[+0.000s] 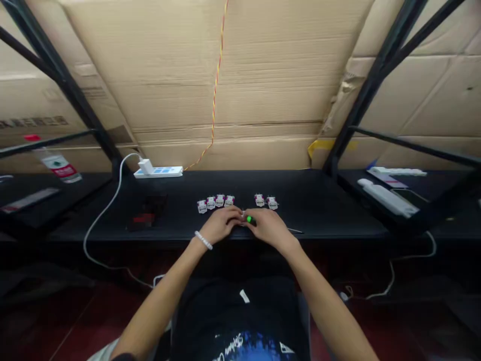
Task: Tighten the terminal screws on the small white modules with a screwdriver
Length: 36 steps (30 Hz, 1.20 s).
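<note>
My left hand (222,222), with a white bead bracelet on its wrist, is closed with its fingertips pinching a small white piece (243,214), mostly hidden between the hands. My right hand (271,226) meets it from the other side, fingertips at the same piece. Tucked in the right hand is a screwdriver (251,220): its black handle with a bright green end shows by the thumb, and a thin metal shaft pokes out to the right. Beyond the left hand lie several small white-and-magenta modules (211,202). Two similar modules (259,200) lie beyond the right hand.
A white power strip (163,172) with a plugged-in charger and cable sits at the back left of the black table (330,215). A dark, blurred item (145,218) lies at left. Metal posts (349,115) flank the table; a bottle (60,165) stands leftward.
</note>
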Motion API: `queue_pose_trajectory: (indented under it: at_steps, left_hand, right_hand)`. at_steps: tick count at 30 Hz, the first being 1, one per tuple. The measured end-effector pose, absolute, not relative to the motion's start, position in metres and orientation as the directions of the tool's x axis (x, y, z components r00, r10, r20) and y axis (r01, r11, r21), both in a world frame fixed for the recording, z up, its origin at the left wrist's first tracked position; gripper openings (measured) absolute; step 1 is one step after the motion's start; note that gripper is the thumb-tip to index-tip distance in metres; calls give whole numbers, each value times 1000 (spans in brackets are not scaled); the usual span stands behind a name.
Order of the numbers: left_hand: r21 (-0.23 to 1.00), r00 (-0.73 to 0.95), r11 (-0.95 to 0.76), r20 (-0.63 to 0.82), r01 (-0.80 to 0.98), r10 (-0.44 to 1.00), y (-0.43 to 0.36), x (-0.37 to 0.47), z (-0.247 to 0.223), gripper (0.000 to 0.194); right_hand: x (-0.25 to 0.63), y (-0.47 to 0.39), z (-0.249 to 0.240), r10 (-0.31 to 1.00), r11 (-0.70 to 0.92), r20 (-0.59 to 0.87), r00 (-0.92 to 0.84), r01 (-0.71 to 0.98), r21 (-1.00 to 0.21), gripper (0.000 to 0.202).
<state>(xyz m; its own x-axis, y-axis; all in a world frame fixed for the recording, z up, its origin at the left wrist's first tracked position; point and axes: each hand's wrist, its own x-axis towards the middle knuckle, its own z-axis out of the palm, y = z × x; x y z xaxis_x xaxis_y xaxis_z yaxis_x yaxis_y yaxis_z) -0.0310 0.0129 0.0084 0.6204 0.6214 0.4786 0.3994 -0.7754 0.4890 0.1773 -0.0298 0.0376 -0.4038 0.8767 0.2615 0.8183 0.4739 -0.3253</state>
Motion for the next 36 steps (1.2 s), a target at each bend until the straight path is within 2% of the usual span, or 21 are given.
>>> queue_pose_trajectory:
  at_steps: [4,6,10,14,17,22,31,34,36]
  left_hand:
    - [439,651,-794,464,420,601,11,-32,10,19]
    - [411,659,-801,461,435,594,10,-31,10,18]
    - [370,666,-813,467,450,582,5,-30,8,17]
    - [356,647,-802,474,479,597,1,-30,5,15]
    - [372,634,-791,473,486,612,-1,-31,2,13]
    - [398,631,-780,459,483,625,0,-32,2,11]
    - [405,613,-770,467,493,638,-2,-26,4,19]
    - [419,597,-764,476,491,645,-2,-26,1,24]
    - [433,590,-757,476,489,653,-1,-26,0,27]
  right_hand:
    - [180,-33,44,870,486,277,-408,803,-345,7]
    - [187,-39,54,854,509,332,-400,771,-383,12]
    - [212,-54,77,756,638,543,-365,596,-488,38]
    - [226,-55,82,698,700,696,-166,363,-615,37]
    - [221,-45,73,708,696,704,-59,227,-681,35]
    - [211,-35,63,754,655,655,-57,149,-741,34]
    - [222,-42,72,710,681,704,19,233,-694,28]
    - [227,-46,75,726,640,685,-48,411,-649,16]
    - [225,-47,76,800,551,577,-165,581,-599,8]
